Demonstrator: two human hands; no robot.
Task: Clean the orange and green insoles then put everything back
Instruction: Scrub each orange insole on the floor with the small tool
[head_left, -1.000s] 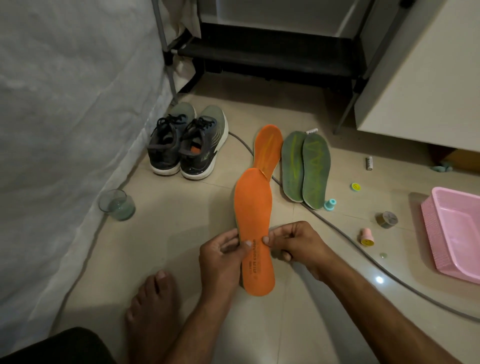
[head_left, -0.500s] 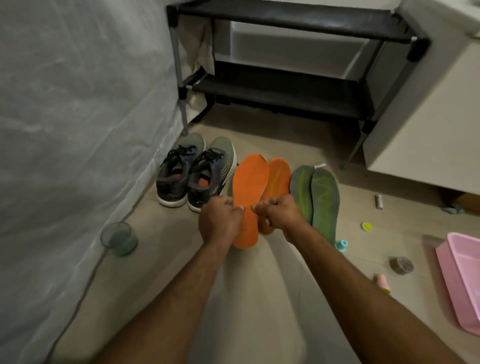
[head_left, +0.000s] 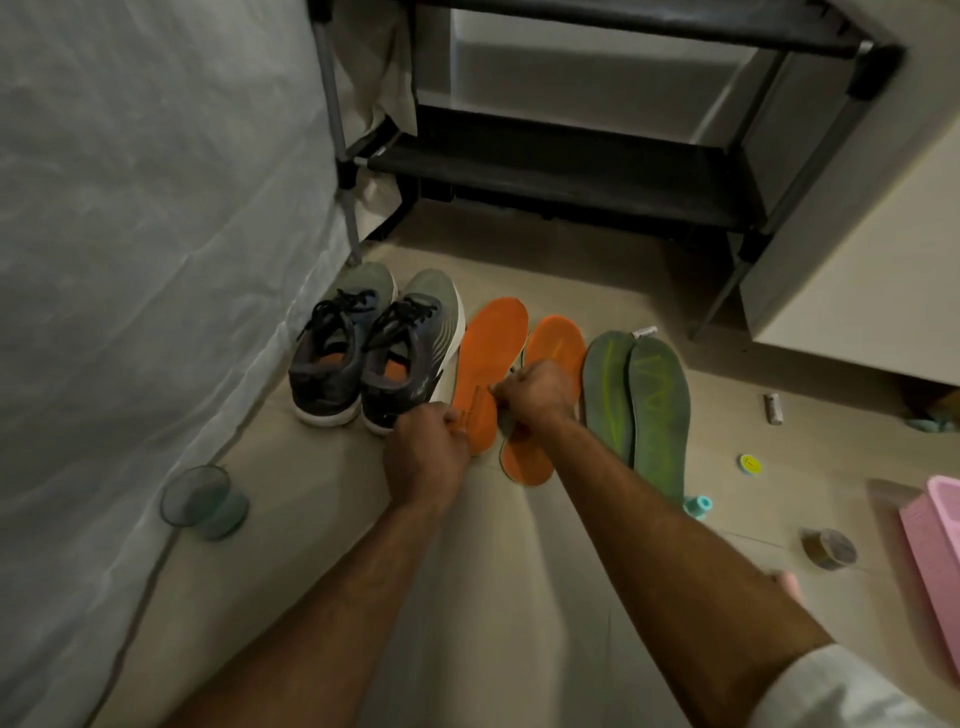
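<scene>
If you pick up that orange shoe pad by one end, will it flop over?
Probably a little. The orange insole held by the left hand and right hand looks thin and flat, so it likely bends easily. It also looks light, since fingertip pinches at its heel end seem enough to hold it.

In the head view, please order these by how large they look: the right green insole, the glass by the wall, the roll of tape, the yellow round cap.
1. right green insole
2. glass
3. roll of tape
4. yellow round cap, clearly the smallest

The glass and tape lie nearer the camera, yet the order looks safe.
</scene>
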